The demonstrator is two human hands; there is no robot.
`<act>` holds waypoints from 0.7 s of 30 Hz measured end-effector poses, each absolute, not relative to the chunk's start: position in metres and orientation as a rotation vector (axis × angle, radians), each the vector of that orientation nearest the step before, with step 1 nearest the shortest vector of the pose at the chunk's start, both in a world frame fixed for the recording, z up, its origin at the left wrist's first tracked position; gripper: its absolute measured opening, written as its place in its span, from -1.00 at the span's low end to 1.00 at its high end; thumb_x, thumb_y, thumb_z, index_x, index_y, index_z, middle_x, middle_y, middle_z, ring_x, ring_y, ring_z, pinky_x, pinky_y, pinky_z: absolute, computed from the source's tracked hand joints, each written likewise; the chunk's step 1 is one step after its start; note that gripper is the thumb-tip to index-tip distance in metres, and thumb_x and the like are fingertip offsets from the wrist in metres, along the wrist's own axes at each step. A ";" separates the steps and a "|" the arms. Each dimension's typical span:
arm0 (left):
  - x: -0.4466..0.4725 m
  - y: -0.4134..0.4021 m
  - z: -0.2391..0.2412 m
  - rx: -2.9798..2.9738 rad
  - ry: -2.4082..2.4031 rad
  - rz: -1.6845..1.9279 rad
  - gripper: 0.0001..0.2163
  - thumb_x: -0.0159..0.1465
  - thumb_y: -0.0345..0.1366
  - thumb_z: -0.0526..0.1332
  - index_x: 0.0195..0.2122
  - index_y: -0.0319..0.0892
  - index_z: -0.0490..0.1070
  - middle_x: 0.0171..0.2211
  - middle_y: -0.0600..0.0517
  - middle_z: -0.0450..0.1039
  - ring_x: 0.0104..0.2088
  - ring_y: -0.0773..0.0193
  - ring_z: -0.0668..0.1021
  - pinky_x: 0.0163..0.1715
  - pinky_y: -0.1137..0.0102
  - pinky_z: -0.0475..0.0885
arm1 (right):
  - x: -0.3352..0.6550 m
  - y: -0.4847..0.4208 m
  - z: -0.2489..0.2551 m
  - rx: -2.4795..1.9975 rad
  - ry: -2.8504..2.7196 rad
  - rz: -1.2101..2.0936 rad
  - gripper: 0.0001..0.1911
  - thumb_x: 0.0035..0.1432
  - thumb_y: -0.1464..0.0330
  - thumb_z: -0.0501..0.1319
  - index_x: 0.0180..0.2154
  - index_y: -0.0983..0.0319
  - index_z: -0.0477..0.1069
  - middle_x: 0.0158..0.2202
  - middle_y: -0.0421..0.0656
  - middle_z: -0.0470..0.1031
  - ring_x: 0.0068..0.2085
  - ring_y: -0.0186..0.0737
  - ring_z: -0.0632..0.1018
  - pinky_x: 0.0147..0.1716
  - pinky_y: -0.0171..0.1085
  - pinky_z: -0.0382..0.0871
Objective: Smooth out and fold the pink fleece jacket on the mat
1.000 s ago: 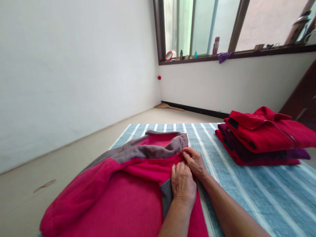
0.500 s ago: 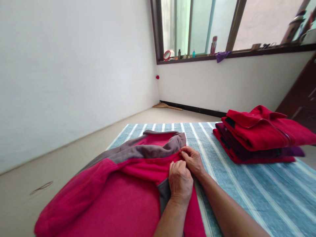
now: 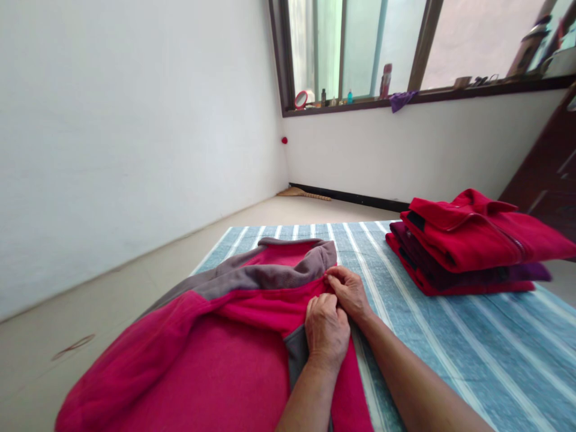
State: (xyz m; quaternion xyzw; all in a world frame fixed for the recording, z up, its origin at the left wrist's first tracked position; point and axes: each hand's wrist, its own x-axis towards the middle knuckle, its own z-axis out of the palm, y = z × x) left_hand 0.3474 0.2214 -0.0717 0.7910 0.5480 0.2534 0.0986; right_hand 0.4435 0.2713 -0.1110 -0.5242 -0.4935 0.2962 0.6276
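Observation:
A pink fleece jacket (image 3: 216, 354) with a grey collar (image 3: 274, 271) lies spread on a blue striped mat (image 3: 450, 342). My left hand (image 3: 327, 332) is closed on the jacket's right front edge, fingers curled into the fabric. Just beyond it, touching it, my right hand (image 3: 348, 290) pinches the same edge below the collar. Both forearms reach in from the bottom of the view.
A stack of folded red and purple fleece garments (image 3: 468, 246) sits on the mat at the right. A white wall runs along the left. Bottles, a small mirror and a purple cloth line the window sill (image 3: 405, 96). A hand broom (image 3: 302, 193) lies at the far wall. Dark furniture (image 3: 549, 168) stands at right.
My hands keep the same grip on the jacket's edge. Everything has slid slightly left in the view.

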 end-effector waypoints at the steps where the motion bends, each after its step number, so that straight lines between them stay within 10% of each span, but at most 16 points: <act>1: 0.347 0.221 -0.071 2.339 1.622 0.739 -0.79 0.16 -0.55 0.04 -0.39 -0.19 0.43 -0.34 -0.08 0.52 -0.24 0.12 0.52 -0.10 0.28 0.36 | 0.443 0.271 -0.111 -1.202 -1.132 0.674 -0.83 0.06 0.24 0.19 -0.38 0.18 0.48 -0.46 -0.22 0.51 -0.40 -0.24 0.50 -0.34 -0.27 0.38; 21: 0.348 0.221 -0.068 2.329 1.652 0.692 -0.80 0.16 -0.54 0.05 -0.39 -0.18 0.42 -0.32 -0.07 0.52 -0.23 0.12 0.52 -0.10 0.29 0.35 | 0.444 0.273 -0.112 -1.206 -1.131 0.689 -0.84 0.05 0.25 0.18 -0.39 0.18 0.47 -0.47 -0.23 0.51 -0.40 -0.24 0.50 -0.33 -0.27 0.39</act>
